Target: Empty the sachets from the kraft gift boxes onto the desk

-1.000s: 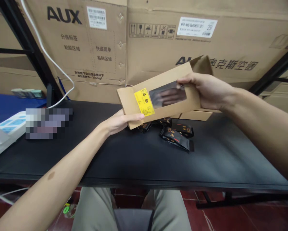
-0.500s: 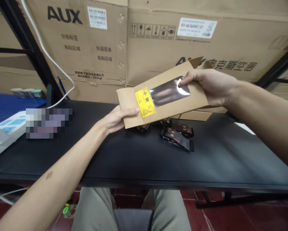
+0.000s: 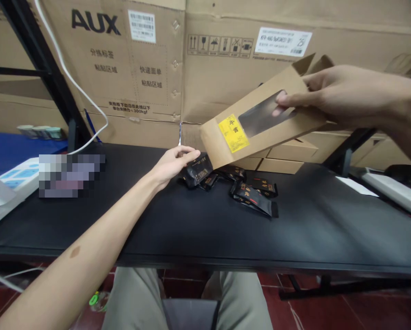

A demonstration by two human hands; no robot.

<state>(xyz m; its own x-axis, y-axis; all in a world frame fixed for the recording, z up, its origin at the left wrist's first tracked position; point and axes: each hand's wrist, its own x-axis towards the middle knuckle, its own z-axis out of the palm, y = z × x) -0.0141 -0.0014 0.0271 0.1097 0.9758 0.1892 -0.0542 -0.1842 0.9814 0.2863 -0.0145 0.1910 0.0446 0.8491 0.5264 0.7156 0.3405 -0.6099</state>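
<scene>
Cardboard appliance cartons [image 3: 226, 91] are towering across the far side, printed AUX and standing beside a black metal shelf upright [image 3: 43, 78], while a long black tabletop [image 3: 311, 229] is stretching from left to right below them, with khaki-trousered knees [image 3: 133, 305] showing past its near edge. Over on the left, a white power strip [image 3: 16, 178] is sitting beside a pixelated, unreadable patch [image 3: 71, 176], and a white cable [image 3: 71, 78] is looping down the cartons.

Now to the action: the right hand [image 3: 339, 91] is carrying a brown kraft-paper envelope [image 3: 260, 123] alone, tilting it above the far part of the table, its open flaps pointing far and right, thumb and fingers pinching it narrowly at the clear window. The left hand [image 3: 172, 165] is clear of the envelope, its fingers loosely apart and reaching toward a small black foil sachet [image 3: 197, 170], the leftmost of the scattered black foil sachets [image 3: 253, 197] lying on the table under the envelope's low corner. Can't tell whether those fingertips are touching it! A yellow label [image 3: 233, 133] with black characters is facing up on the envelope.
</scene>
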